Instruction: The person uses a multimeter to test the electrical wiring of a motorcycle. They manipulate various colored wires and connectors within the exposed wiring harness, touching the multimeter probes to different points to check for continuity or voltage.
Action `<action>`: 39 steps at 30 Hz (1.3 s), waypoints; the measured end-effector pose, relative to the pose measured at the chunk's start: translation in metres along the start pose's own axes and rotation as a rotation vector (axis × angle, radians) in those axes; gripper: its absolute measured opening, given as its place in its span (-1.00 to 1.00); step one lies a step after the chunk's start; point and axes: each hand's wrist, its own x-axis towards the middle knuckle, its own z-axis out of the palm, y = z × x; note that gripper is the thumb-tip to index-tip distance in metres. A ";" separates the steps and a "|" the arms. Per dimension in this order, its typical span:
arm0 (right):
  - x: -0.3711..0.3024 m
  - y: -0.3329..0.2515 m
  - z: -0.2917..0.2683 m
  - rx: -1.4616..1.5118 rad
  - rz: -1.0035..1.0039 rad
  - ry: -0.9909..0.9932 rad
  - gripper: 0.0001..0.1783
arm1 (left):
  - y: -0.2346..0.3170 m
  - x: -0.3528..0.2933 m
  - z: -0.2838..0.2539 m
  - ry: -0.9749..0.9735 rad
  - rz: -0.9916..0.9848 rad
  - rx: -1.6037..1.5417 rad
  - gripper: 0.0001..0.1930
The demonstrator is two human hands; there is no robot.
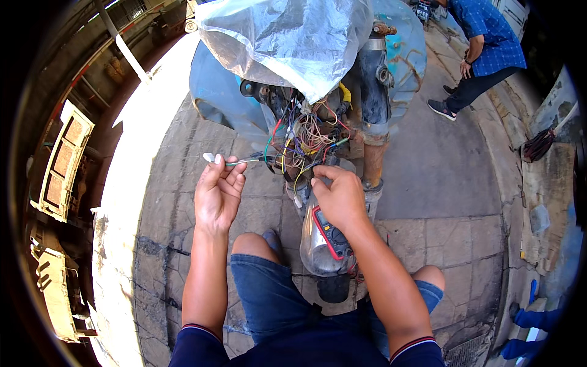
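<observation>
A bundle of multicoloured wires (306, 137) spills from the stripped front of a motorbike. My left hand (217, 199) pinches a green and white wire, pulled out to the left, with a white plug connector (209, 157) at its end. At the lower right of the bundle is my right hand (343, 199), thumb and forefinger closed on what looks like a thin wire; the fingers partly hide it. Below that hand, a red and black multimeter (332, 232) lies on the silver front mudguard (313, 251). Another white connector (298, 200) dangles beneath the wires.
Clear plastic sheeting (287, 37) covers the top of the bike, between blue body panels (223, 88). A rusty fork leg (374, 162) stands right of the wires. A person in a blue shirt (492, 37) bends at the far right. Yellowish metal frames (64, 162) stand left.
</observation>
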 end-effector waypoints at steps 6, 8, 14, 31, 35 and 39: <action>-0.023 0.010 -0.051 0.595 0.152 0.151 -0.82 | -0.010 0.001 -0.008 0.010 -0.002 0.007 -0.86; -0.027 0.009 -0.068 0.709 0.158 0.199 -0.85 | -0.015 0.000 -0.009 0.036 -0.020 0.008 -0.87; -0.044 0.017 -0.097 0.786 0.251 0.180 -0.80 | -0.025 -0.001 -0.013 0.045 -0.039 0.007 -0.87; -0.063 0.019 -0.085 0.966 0.191 -0.282 -0.75 | -0.055 -0.008 0.008 -0.170 -0.112 0.433 -0.61; -0.059 0.024 -0.083 1.028 0.191 -0.265 -0.74 | -0.067 -0.013 0.031 -0.265 -0.103 0.595 -0.56; -0.057 0.021 -0.086 1.046 0.202 -0.271 -0.74 | -0.076 -0.013 0.037 -0.254 -0.072 0.709 -0.70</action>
